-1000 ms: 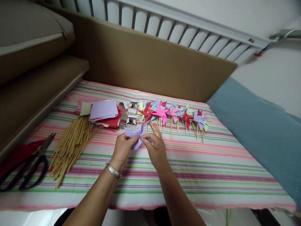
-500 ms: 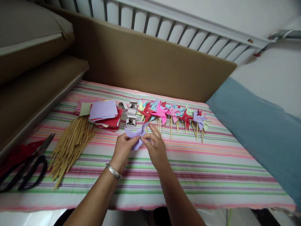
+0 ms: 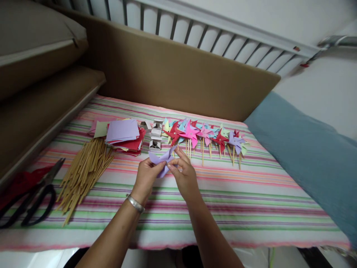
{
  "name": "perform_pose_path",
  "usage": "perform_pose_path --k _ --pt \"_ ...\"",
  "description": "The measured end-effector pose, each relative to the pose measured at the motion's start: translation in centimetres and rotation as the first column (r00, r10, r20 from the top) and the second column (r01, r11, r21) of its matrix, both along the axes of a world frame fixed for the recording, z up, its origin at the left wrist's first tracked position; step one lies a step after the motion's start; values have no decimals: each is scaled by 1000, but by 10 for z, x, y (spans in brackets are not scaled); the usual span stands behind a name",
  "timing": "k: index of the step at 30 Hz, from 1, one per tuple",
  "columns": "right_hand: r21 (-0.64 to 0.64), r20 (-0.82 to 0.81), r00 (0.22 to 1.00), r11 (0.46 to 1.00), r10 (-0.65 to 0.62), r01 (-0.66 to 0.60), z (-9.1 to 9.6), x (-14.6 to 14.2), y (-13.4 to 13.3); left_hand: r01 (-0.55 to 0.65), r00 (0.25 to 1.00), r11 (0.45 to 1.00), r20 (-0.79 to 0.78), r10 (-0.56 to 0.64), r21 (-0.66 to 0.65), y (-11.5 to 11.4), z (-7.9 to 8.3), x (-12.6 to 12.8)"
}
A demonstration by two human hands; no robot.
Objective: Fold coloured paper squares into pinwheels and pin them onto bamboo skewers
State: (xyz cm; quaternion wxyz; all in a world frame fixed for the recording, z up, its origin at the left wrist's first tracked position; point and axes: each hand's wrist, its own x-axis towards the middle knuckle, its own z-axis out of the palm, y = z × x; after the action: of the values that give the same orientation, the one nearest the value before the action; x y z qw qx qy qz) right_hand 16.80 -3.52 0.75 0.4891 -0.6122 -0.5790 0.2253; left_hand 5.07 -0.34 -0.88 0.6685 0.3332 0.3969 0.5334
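A purple paper pinwheel (image 3: 157, 158) with folded blades is between my two hands, above the striped cloth. My left hand (image 3: 147, 175) closes on its left side, thumb pressed near the centre. On the right side, my right hand (image 3: 182, 173) pinches the paper at the centre with thumb and forefinger. Whether a pin sits between those fingertips I cannot make out. Just beyond my hands stand small open boxes (image 3: 155, 144), the nearest with small metal bits inside. Finished-looking pinwheels (image 3: 191, 134) in several colours lie on their sticks behind my right hand.
Stacked coloured paper squares (image 3: 122, 130) lie left of the boxes. A bundle of thin wooden sticks (image 3: 83, 175) and black-handled scissors (image 3: 41, 195) lie farther left on the striped cloth (image 3: 251, 201). A brown board (image 3: 178, 74) stands along the back.
Almost nothing differs. Both hands keep their hold on the purple pinwheel at the same place, with only a very slight shift of the paper and fingers.
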Motion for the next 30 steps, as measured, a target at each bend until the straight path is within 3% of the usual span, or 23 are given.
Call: perform_pose_path --k 14,24,30 --pt "-50 -106 994 998 20 -25 3 2 1 47 999 999 -27 -48 -11 0 -2 1" --pt "-100 -180 983 995 -30 12 7 2 -1 189 982 982 27 -189 -2 0 -2 -4" --pt "-133 -222 974 991 -48 19 7 3 0 198 980 980 19 -197 -10 0 -4 -4"
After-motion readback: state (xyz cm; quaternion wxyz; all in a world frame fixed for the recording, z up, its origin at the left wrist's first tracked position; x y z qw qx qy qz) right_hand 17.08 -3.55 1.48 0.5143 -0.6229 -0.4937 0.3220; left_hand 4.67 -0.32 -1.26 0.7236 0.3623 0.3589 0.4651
